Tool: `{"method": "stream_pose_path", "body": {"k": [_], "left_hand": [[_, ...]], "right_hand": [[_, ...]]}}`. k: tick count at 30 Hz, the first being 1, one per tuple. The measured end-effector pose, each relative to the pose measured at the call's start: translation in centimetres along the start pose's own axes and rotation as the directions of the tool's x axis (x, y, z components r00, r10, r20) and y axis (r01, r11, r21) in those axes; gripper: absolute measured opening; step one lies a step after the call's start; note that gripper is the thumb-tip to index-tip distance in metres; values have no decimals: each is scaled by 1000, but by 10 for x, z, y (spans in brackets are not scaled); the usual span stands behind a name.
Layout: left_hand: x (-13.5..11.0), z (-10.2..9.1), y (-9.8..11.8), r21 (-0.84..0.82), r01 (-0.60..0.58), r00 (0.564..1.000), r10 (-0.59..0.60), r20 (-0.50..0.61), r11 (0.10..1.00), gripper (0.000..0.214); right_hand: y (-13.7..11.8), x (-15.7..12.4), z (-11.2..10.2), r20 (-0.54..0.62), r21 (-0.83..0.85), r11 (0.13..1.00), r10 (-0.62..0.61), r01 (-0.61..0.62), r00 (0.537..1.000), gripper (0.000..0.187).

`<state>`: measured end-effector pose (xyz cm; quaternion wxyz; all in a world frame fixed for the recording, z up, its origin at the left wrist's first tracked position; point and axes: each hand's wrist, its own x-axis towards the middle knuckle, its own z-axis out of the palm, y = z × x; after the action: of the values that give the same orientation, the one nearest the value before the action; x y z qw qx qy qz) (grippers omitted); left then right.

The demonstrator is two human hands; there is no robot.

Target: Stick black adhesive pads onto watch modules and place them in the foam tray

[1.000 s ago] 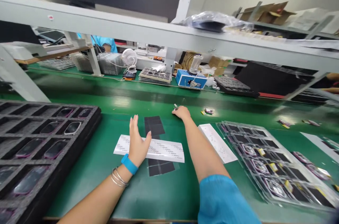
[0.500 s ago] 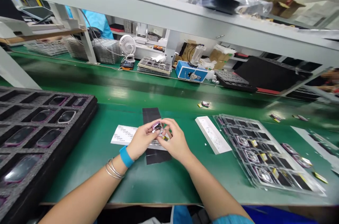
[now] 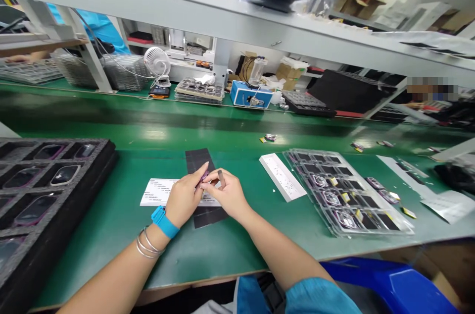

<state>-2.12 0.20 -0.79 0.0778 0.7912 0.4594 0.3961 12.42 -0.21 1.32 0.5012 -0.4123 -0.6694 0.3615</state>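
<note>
My left hand is closed around a small purple-edged smartwatch case, which is turned on edge and mostly hidden by the fingers. My right hand pinches at the near side of the same case with thumb and fingertips. A small dark flat piece sticks up between the right fingers; whether it is joined to the case I cannot tell. Beneath both hands lie a white label sheet with printed rows and a black strip sheet.
On the left stands a black foam tray with purple-framed watch cases. To the right are a narrow white box with tiny bits and stacked clear trays of watch parts. Loose watch parts lie beyond. A shelf beam crosses overhead.
The case has been tipped on edge, hiding its inner side. The small dark piece now shows upright between the right fingers. The whole view has shifted to the right.
</note>
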Motion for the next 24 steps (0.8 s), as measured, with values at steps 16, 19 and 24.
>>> {"method": "stream_pose_path", "body": {"k": [16,19,24], "left_hand": [[-1,2,-6,225,-49,995,68,-78,973,44],[-2,3,-6,265,-82,990,109,-88,961,42],[-2,4,-7,321,-107,982,150,-113,941,43]], "right_hand": [[6,2,4,-1,-98,995,6,-6,1000,10],[6,1,3,28,-139,990,-15,19,999,11],[3,-2,4,14,-141,990,-5,7,1000,14]]}}
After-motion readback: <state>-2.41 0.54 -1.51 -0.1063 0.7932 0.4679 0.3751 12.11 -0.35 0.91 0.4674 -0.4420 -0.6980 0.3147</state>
